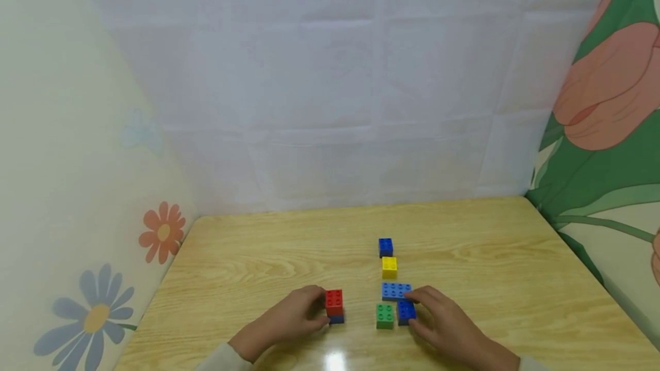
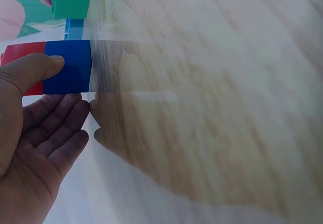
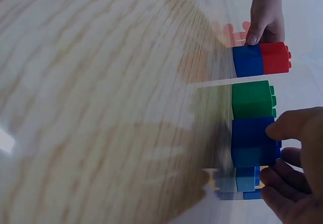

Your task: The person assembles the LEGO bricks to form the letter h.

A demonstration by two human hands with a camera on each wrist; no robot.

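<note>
A red brick (image 1: 334,300) sits on top of a blue brick (image 2: 70,66), making a two-brick stack. My left hand (image 1: 296,315) pinches this stack from its left side, thumb against the bricks and fingers behind. To the right, my right hand (image 1: 447,325) pinches a dark blue brick (image 1: 405,313), its thumb (image 3: 282,127) on the near side and the index finger at the back. Beside that brick stands a green brick (image 1: 384,316). Directly behind is a longer light blue brick (image 1: 394,291), partly overlapped by the right index finger.
A yellow brick (image 1: 389,267) and another dark blue brick (image 1: 385,247) stand farther back on the wood-grain table (image 1: 247,256). A white sheet (image 1: 330,85) hangs behind the table, and flower-patterned panels (image 1: 608,199) stand at both sides.
</note>
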